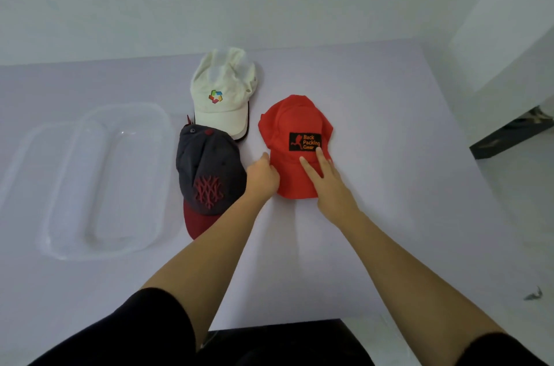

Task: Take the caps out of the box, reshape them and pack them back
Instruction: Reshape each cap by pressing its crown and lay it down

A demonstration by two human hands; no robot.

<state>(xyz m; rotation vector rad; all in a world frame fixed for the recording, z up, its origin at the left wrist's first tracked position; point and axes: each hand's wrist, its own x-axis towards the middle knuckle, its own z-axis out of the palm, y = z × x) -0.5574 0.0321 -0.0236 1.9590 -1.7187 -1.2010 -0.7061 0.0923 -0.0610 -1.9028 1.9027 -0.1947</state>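
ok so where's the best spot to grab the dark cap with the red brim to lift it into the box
Take the dark cap by its red brim, coming from the near side. The brim points toward the person, lies flat and looks stiffer than the soft crown, so a pinch grip there should lift it without denting it. The clear box sits just to its left.

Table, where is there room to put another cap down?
The table is bare to the right of the red cap, and nearer the person, below the clear box. It is crowded in the middle: the white cap, dark cap and both hands sit close together.
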